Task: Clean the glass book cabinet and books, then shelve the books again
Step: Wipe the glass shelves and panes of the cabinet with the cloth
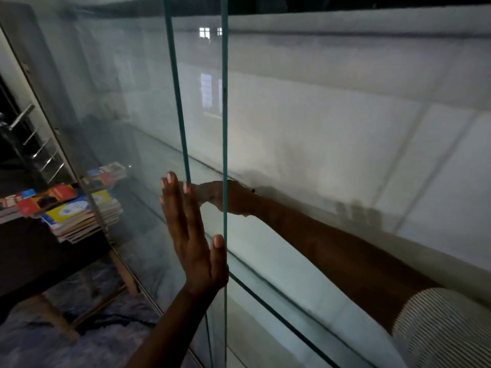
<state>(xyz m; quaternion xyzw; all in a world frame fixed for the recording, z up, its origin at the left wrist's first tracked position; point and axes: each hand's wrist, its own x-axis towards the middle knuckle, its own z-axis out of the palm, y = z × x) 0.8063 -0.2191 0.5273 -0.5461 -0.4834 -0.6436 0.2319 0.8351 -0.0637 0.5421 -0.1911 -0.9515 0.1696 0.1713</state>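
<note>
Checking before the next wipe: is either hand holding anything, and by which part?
The right hand grips a bunched pale cloth inside the glass cabinet; the left hand holds nothing and lies flat on its glass door.

The left grip [191, 235] lies flat against the front of the glass door [204, 128], thumb at its right edge. Just behind it, on the pane's far side, the right grip [235, 199] holds a cloth [208, 192] inside the cabinet [93, 208], above a glass shelf [265, 288]. Well left of both grips, outside the cabinet, books [77, 212] are stacked on a desk [32, 251].
</note>
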